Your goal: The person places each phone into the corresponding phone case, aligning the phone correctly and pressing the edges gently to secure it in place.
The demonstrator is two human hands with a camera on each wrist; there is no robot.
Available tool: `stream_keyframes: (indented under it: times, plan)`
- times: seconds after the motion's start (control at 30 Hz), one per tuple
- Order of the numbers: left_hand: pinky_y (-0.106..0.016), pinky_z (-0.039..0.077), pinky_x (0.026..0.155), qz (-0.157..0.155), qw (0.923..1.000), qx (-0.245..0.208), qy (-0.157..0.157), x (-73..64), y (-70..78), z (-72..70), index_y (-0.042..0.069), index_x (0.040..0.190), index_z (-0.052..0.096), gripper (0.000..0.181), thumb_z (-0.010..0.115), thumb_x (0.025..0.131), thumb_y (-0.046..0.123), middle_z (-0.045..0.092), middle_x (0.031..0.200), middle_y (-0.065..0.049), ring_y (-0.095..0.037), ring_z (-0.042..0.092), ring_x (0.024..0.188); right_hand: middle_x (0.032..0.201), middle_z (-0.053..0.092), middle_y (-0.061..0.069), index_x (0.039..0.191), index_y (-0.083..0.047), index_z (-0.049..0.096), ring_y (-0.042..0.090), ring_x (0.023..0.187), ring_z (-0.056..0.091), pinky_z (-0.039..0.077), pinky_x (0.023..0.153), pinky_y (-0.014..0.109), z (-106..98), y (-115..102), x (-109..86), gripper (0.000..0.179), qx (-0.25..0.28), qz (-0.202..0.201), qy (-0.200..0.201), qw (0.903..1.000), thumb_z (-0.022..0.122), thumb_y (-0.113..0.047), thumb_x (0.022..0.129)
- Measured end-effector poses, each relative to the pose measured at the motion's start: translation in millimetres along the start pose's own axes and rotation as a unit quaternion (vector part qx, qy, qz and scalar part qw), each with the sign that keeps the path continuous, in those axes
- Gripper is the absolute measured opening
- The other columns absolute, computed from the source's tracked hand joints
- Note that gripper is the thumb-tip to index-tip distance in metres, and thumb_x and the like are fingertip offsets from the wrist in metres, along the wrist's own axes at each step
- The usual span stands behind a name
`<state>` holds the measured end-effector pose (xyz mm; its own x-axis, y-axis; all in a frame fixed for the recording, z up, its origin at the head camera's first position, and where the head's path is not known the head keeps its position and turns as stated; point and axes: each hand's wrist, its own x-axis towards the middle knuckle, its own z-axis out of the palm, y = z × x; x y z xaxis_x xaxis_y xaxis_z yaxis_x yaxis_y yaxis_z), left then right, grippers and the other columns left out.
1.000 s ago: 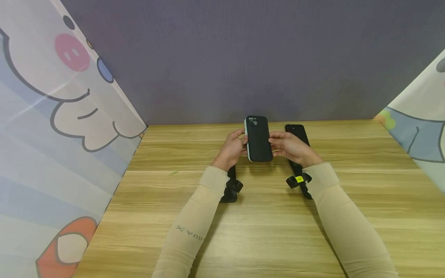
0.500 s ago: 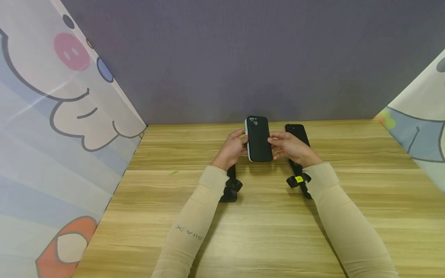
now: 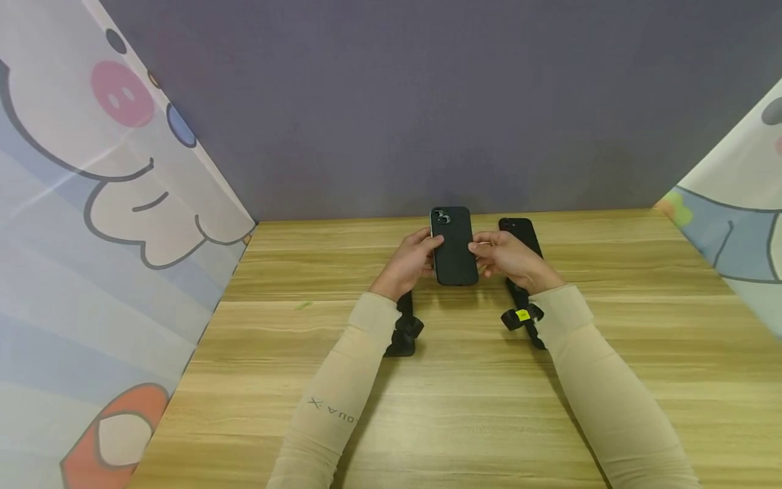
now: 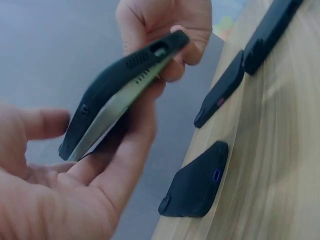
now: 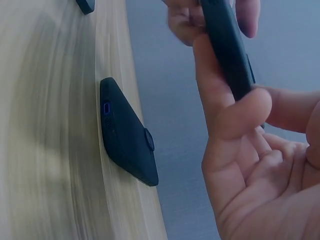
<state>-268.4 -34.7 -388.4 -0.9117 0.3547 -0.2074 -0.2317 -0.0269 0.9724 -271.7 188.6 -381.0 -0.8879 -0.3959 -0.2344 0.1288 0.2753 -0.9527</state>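
Note:
A black phone case point(image 3: 453, 248) lies over a phone with a pale metal edge point(image 4: 122, 97), held above the table between both hands. In the left wrist view the case fits closely at one end, while a gap shows between case and phone toward the left hand. My left hand point(image 3: 411, 261) grips the left side, thumb on the case's back and fingers underneath. My right hand point(image 3: 504, 257) pinches the right edge between thumb and fingers. The camera cut-out is at the case's upper left. The phone's screen side is hidden in the head view.
A black phone point(image 3: 518, 229) lies behind the right hand, and another dark flat piece point(image 3: 536, 337) shows under that wrist. One more point(image 3: 400, 345) lies under the left wrist. The right wrist view shows a black phone point(image 5: 127, 135) near the grey back wall point(image 3: 452, 102).
My left thumb has moved right, onto the back of the case. The pale strip along the left edge has narrowed, and the phone is turned slightly flatter. My right hand stays nearly still.

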Motion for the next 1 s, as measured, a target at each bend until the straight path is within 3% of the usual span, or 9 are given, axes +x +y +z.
stream_keyframes:
  times: [0.13,0.23,0.33,0.5,0.7,0.77,0.87,1.0]
  plan:
    - [-0.037,0.062,0.067,-0.011,0.9990,0.027,-0.033,-2.2,-0.9,-0.6,0.025,0.155,0.042,0.047,0.052,0.109,0.028,0.069,0.111,-0.016,-0.021,0.071,0.083,0.093,0.062,-0.003,0.146,0.006,0.044,0.007,0.071,0.060,0.053,0.064,0.025,0.0,-0.8,-1.2,0.044,-0.008,0.003,0.020,0.9998,0.049,-0.019,0.110]
    - [-0.036,0.063,0.067,-0.023,0.9971,0.038,-0.061,-3.9,-0.2,-0.4,0.023,0.153,0.045,0.044,0.052,0.109,0.027,0.071,0.111,-0.019,-0.023,0.073,0.080,0.098,0.060,-0.001,0.155,0.005,0.034,0.006,0.073,0.059,0.054,0.066,0.024,-1.1,-1.4,-2.0,0.052,-0.011,0.002,0.036,0.9993,0.047,-0.018,0.110]
    - [-0.031,0.061,0.064,-0.034,0.9941,0.056,-0.086,-5.2,0.1,-1.4,0.017,0.149,0.048,0.042,0.053,0.109,0.028,0.073,0.098,-0.017,-0.020,0.072,0.071,0.093,0.061,-0.002,0.147,0.009,0.043,0.006,0.072,0.059,0.055,0.066,0.024,-2.7,-2.0,-2.7,0.046,-0.011,-0.011,0.049,0.9987,0.047,-0.019,0.110]
    - [-0.030,0.058,0.062,-0.058,0.9888,0.085,-0.108,-5.7,0.0,-3.9,0.008,0.160,0.028,0.065,0.056,0.107,0.032,0.074,0.082,-0.009,-0.013,0.068,0.060,0.080,0.061,-0.008,0.126,0.009,0.054,0.006,0.069,0.058,0.055,0.066,0.024,-4.2,-3.0,-3.8,0.034,-0.006,-0.024,0.064,0.9976,0.049,-0.020,0.110]
    - [-0.034,0.055,0.066,-0.055,0.9833,0.126,-0.119,-6.2,1.1,-4.7,0.000,0.146,0.042,0.051,0.057,0.107,0.031,0.070,0.073,-0.004,-0.013,0.065,0.058,0.080,0.059,-0.008,0.126,0.009,0.053,0.007,0.069,0.058,0.056,0.068,0.023,-3.4,-2.8,-2.6,0.033,-0.005,-0.015,0.069,0.9975,0.049,-0.020,0.110]
    - [-0.038,0.056,0.070,-0.055,0.9827,0.131,-0.118,-7.1,1.8,-4.5,0.000,0.150,0.037,0.055,0.056,0.107,0.030,0.069,0.073,-0.004,-0.013,0.065,0.059,0.080,0.058,-0.008,0.128,0.009,0.052,0.007,0.070,0.058,0.056,0.068,0.023,-3.0,-2.7,-2.1,0.034,-0.008,-0.013,0.070,0.9975,0.048,-0.020,0.110]
    - [-0.046,0.059,0.082,-0.059,0.9827,0.133,-0.114,-8.4,2.9,-4.1,0.002,0.162,0.018,0.071,0.055,0.108,0.030,0.070,0.074,-0.004,-0.013,0.065,0.061,0.081,0.058,-0.008,0.133,0.010,0.051,0.006,0.070,0.058,0.056,0.069,0.023,-2.9,-2.3,-1.6,0.037,-0.010,-0.009,0.070,0.9975,0.048,-0.020,0.110]
    - [-0.052,0.057,0.090,-0.064,0.9833,0.128,-0.112,-8.5,3.4,-4.0,0.003,0.164,0.003,0.079,0.054,0.108,0.029,0.070,0.074,-0.004,-0.012,0.064,0.062,0.082,0.059,-0.008,0.137,0.010,0.049,0.005,0.070,0.058,0.056,0.069,0.024,-3.1,-1.9,-1.5,0.040,-0.009,-0.007,0.067,0.9977,0.047,-0.019,0.110]
